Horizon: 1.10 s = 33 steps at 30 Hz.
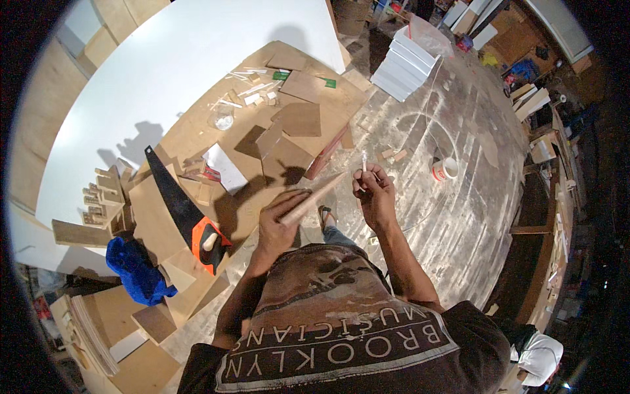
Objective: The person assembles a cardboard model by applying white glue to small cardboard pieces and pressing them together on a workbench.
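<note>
My left hand point(277, 220) grips a flat brown board piece point(319, 195), tilted so that its narrow edge faces up. My right hand point(377, 194), just to the right of the board and apart from it, pinches a thin white stick point(365, 163) upright between thumb and fingers. Beyond my hands, the brown work surface point(197, 141) carries loose brown board pieces point(298, 120), white strips, small green pieces point(281, 75) and a clear cup point(222, 121) with something white inside. A handsaw point(174, 197) with a black blade and orange handle lies left of my left hand.
A blue cloth bundle point(138, 270) lies near the saw, beside stacked wooden pieces point(98, 203). On the worn floor point(420, 217) stand a white bucket point(445, 169) and a stack of white panels point(405, 64). Shelving with wood offcuts point(548, 217) runs along the right.
</note>
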{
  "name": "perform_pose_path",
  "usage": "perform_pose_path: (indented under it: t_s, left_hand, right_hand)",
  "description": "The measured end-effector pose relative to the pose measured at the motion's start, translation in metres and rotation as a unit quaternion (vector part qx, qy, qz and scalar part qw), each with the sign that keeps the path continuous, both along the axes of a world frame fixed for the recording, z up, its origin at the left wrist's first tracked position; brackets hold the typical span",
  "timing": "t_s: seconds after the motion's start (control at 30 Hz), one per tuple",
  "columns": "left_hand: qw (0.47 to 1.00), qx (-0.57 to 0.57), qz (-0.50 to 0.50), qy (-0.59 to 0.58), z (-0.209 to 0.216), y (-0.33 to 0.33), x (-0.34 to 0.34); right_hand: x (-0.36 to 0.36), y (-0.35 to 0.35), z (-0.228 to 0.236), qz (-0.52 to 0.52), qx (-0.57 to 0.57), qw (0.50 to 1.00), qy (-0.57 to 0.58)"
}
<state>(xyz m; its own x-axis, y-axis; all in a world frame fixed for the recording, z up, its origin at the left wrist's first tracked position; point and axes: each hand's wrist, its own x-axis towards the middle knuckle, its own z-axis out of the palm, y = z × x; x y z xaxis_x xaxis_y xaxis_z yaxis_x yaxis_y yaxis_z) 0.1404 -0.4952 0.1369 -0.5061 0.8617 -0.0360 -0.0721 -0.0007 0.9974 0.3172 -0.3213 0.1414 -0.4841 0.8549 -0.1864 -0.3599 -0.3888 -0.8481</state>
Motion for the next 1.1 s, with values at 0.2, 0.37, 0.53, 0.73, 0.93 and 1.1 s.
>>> perform_pose_path:
  t_s: [0.2,0.37,0.53,0.73,0.93,1.1]
  left_hand:
    - [0.780,0.175,0.020,0.601,0.029,0.006,0.004]
    - [0.759,0.199,0.028,0.620,0.011,0.007,0.003]
    - [0.989,0.044,0.068,-0.124,0.000,0.012,0.015]
    - [0.936,0.010,0.026,-0.350,0.009,0.010,0.011]
    - [0.916,0.018,0.027,-0.399,0.005,0.006,0.004]
    - [0.913,-0.001,0.054,-0.405,-0.008,0.001,0.000]
  right_hand:
    - [0.010,-0.003,-0.012,-0.007,-0.055,0.998,0.016]
    - [0.006,-0.008,0.003,-0.006,-0.063,0.997,0.049]
    - [0.006,-0.008,0.012,-0.017,-0.030,0.998,0.057]
    - [0.004,-0.003,0.006,0.023,0.146,0.985,-0.094]
    - [0.015,-0.013,0.011,0.088,0.205,0.954,-0.202]
    - [0.027,-0.013,0.022,0.119,0.307,0.923,-0.198]
